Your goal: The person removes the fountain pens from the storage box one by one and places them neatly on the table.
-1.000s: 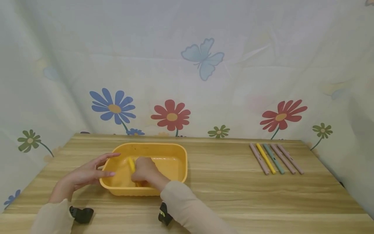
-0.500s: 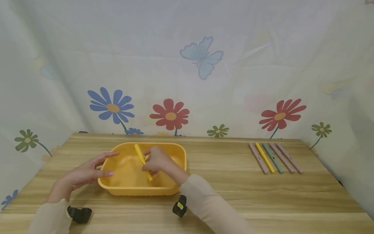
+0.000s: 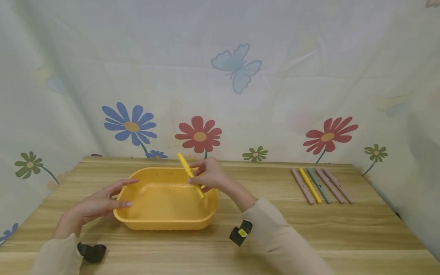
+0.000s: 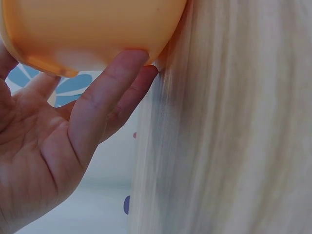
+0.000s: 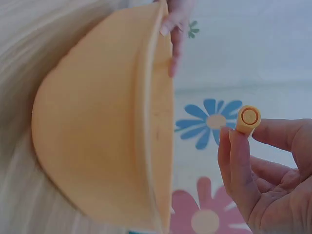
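Note:
My right hand pinches a yellow capped pen between thumb and fingers, tilted above the right part of a yellow plastic basin. In the right wrist view the pen's round end faces the camera, and the basin's wall stands beside it. At the basin's left end my left hand holds the rim, with thumb and a finger reaching over it. The left wrist view shows other fingers against the outside of the basin wall. No pen shows inside the basin.
On the right of the wooden table several pens lie side by side: pinkish ones, a yellow one and a green one. A flower-printed curtain hangs behind the table. A black camera sits at each wrist.
My right hand has lifted the yellow pen up from inside the basin and moved it rightward, above the right rim. The left hand stays on the basin's left end.

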`<action>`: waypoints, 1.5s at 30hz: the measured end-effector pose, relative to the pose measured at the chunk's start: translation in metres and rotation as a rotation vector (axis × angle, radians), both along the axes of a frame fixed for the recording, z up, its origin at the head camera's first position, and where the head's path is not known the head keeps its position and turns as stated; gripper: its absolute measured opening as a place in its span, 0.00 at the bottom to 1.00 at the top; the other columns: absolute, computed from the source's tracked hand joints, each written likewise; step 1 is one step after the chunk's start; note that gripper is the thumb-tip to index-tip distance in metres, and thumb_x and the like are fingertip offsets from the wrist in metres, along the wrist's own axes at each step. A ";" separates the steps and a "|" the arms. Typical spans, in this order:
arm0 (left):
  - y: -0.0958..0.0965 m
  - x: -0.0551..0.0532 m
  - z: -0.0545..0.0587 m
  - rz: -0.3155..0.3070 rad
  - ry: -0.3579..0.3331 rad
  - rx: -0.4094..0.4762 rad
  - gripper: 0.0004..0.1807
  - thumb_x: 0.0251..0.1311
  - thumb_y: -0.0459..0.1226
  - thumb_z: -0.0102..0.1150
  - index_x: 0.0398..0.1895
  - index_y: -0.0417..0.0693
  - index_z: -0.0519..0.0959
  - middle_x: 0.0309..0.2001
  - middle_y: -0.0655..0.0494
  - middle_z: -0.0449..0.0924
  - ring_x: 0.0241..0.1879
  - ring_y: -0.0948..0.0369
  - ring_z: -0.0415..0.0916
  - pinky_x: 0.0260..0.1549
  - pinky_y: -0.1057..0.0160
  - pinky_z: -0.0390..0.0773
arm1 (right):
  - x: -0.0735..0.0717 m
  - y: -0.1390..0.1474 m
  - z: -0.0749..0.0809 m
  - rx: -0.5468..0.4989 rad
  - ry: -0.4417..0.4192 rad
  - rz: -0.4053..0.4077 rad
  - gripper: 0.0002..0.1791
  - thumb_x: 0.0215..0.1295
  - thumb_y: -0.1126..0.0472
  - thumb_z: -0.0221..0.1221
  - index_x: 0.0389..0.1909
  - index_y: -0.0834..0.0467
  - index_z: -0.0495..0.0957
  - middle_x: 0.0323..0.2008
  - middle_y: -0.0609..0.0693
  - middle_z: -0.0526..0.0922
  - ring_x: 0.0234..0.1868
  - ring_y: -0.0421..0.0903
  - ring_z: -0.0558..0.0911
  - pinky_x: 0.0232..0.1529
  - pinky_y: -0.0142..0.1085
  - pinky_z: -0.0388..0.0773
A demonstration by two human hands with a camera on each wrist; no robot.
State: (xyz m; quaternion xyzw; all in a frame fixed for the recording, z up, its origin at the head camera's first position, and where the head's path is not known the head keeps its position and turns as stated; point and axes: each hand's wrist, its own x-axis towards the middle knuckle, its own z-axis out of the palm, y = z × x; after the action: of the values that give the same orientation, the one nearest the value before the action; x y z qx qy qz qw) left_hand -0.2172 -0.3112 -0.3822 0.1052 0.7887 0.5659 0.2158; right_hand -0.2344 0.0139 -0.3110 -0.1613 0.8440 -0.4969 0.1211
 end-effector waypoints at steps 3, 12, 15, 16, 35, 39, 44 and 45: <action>0.000 0.000 0.000 0.006 -0.006 -0.004 0.41 0.56 0.35 0.59 0.69 0.47 0.48 0.67 0.29 0.27 0.47 0.49 0.73 0.40 0.48 0.78 | -0.001 0.016 0.004 -0.007 0.012 -0.013 0.26 0.50 0.66 0.66 0.53 0.61 0.75 0.32 0.54 0.79 0.21 0.44 0.80 0.20 0.38 0.80; 0.001 -0.001 -0.001 0.011 -0.003 -0.018 0.41 0.56 0.34 0.59 0.69 0.45 0.47 0.67 0.28 0.28 0.49 0.48 0.72 0.40 0.48 0.78 | -0.004 0.067 0.013 -0.011 0.040 -0.079 0.26 0.52 0.67 0.64 0.55 0.61 0.73 0.33 0.56 0.78 0.25 0.44 0.80 0.23 0.40 0.81; 0.001 0.000 0.000 0.010 -0.002 -0.020 0.41 0.56 0.35 0.59 0.69 0.45 0.47 0.67 0.28 0.28 0.48 0.48 0.72 0.39 0.48 0.78 | -0.004 0.086 0.012 0.000 0.053 -0.095 0.27 0.53 0.67 0.64 0.56 0.61 0.72 0.35 0.57 0.78 0.27 0.44 0.80 0.24 0.40 0.81; 0.001 0.000 0.000 0.009 -0.002 -0.019 0.41 0.56 0.35 0.59 0.69 0.45 0.47 0.67 0.28 0.28 0.48 0.48 0.72 0.39 0.48 0.78 | -0.005 0.093 0.012 0.005 0.060 -0.099 0.27 0.53 0.67 0.63 0.56 0.61 0.72 0.35 0.57 0.78 0.27 0.44 0.80 0.24 0.40 0.81; 0.000 0.000 -0.002 0.023 -0.007 -0.036 0.41 0.56 0.35 0.59 0.69 0.46 0.47 0.67 0.27 0.29 0.49 0.48 0.71 0.40 0.49 0.78 | -0.004 0.212 0.010 0.109 0.044 -0.262 0.32 0.57 0.58 0.62 0.62 0.62 0.65 0.47 0.64 0.76 0.32 0.44 0.81 0.30 0.39 0.81; -0.001 -0.001 -0.003 0.015 -0.003 -0.039 0.41 0.56 0.36 0.59 0.69 0.46 0.47 0.67 0.28 0.29 0.50 0.48 0.71 0.40 0.49 0.78 | -0.001 0.237 0.007 0.156 0.079 -0.294 0.33 0.58 0.57 0.61 0.62 0.63 0.64 0.49 0.67 0.75 0.32 0.43 0.81 0.30 0.38 0.81; 0.000 -0.002 -0.003 0.012 -0.002 -0.039 0.41 0.56 0.35 0.59 0.69 0.46 0.47 0.67 0.28 0.27 0.50 0.47 0.71 0.40 0.49 0.78 | 0.000 0.272 0.002 0.187 0.091 -0.334 0.34 0.58 0.56 0.61 0.63 0.65 0.62 0.50 0.69 0.74 0.32 0.43 0.80 0.31 0.38 0.82; 0.000 -0.002 -0.003 0.012 -0.002 -0.039 0.41 0.56 0.35 0.59 0.69 0.47 0.48 0.67 0.28 0.27 0.50 0.47 0.71 0.40 0.49 0.78 | 0.001 0.278 0.000 0.189 0.088 -0.342 0.34 0.58 0.56 0.61 0.63 0.66 0.62 0.49 0.69 0.75 0.31 0.42 0.80 0.31 0.38 0.81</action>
State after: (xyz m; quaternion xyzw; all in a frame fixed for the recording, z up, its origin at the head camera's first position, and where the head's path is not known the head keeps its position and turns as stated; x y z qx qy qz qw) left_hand -0.2193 -0.3116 -0.3850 0.0959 0.8000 0.5519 0.2152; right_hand -0.2335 0.2920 -0.3107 -0.0252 0.9064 -0.4214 0.0127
